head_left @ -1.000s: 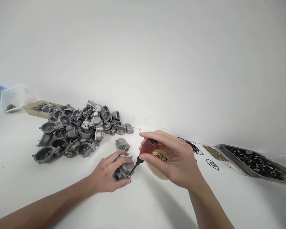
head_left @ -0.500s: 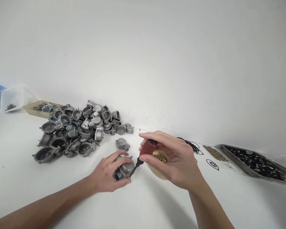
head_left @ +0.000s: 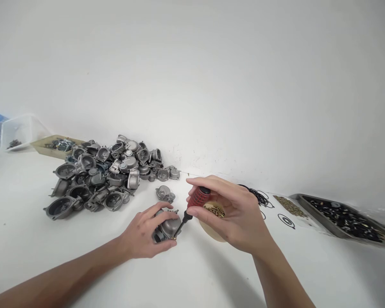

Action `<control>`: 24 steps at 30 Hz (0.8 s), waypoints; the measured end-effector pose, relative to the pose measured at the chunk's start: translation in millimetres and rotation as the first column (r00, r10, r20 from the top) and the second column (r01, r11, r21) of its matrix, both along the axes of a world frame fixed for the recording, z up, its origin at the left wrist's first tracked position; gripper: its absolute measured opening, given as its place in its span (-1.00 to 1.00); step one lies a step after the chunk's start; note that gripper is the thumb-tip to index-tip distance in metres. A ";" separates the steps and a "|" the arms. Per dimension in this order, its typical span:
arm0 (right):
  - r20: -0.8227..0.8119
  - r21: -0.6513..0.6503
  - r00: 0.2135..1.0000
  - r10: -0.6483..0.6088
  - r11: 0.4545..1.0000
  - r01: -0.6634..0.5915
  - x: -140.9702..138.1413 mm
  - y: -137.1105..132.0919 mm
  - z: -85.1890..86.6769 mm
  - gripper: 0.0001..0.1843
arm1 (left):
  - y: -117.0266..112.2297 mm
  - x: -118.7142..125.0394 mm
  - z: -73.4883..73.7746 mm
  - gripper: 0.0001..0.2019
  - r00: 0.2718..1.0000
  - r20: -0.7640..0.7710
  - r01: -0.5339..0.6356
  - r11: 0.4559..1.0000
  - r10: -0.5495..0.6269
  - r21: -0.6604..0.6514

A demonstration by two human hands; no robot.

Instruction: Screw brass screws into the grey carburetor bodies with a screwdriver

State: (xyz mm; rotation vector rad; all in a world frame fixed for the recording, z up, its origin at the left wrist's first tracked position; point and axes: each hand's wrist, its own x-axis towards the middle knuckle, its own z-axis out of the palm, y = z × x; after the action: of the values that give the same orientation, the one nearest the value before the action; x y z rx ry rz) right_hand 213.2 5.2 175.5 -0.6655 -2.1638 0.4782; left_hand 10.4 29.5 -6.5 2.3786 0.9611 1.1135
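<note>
My left hand (head_left: 147,232) is wrapped over a grey metal carburetor (head_left: 170,226) on the white table, fingers across its top and thumb along the near side. In my right hand (head_left: 235,214) is a screwdriver (head_left: 198,200) with a red and black handle, gripped between thumb and fingers. Its dark shaft slants down to the left, the tip at a small brass-coloured screw (head_left: 174,238) on the carburetor's near edge, beside my left thumb. Just behind lies a loose grey metal cover (head_left: 164,193). Partly hidden under my right hand is a round, pale dish (head_left: 208,229) of brass-coloured screws (head_left: 215,210).
A heap of grey carburetor parts (head_left: 99,171) covers the left back. Beyond it stand a yellowish tray (head_left: 41,147) and a clear bin (head_left: 19,124). At right lie black rubber rings (head_left: 286,220), a patch of small brass pieces (head_left: 289,206) and a metal tray (head_left: 336,231) of black parts.
My right hand and the screwdriver have shifted very slightly to the left. The left hand and the carburetor stay in place.
</note>
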 end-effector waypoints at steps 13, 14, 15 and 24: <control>-0.007 0.000 1.000 -0.008 1.000 0.008 -0.2 1.7 -0.7 -0.54 | -1.2 -0.8 1.6 -0.53 1.000 -0.020 -0.011 1.000 0.010 -0.007; -0.008 -0.003 1.000 -0.007 1.000 0.007 0.0 1.5 -0.7 -0.54 | -1.2 -0.8 1.9 -0.54 1.000 -0.021 -0.009 1.000 0.008 -0.008; -0.007 -0.006 1.000 -0.006 1.000 0.006 0.2 1.3 -0.7 -0.54 | -1.2 -0.9 2.1 -0.53 1.000 -0.019 -0.007 1.000 0.007 -0.009; 0.001 -0.002 1.000 -0.007 1.000 0.007 0.7 1.8 -1.7 -0.54 | -0.6 -0.4 2.9 -0.53 1.000 -0.014 -0.006 1.000 0.006 -0.001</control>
State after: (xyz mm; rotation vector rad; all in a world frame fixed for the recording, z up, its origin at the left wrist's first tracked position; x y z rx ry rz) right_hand 213.9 7.0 173.8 -0.6745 -2.1620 0.4765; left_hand 10.0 28.9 -3.6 2.3875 0.9740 1.0990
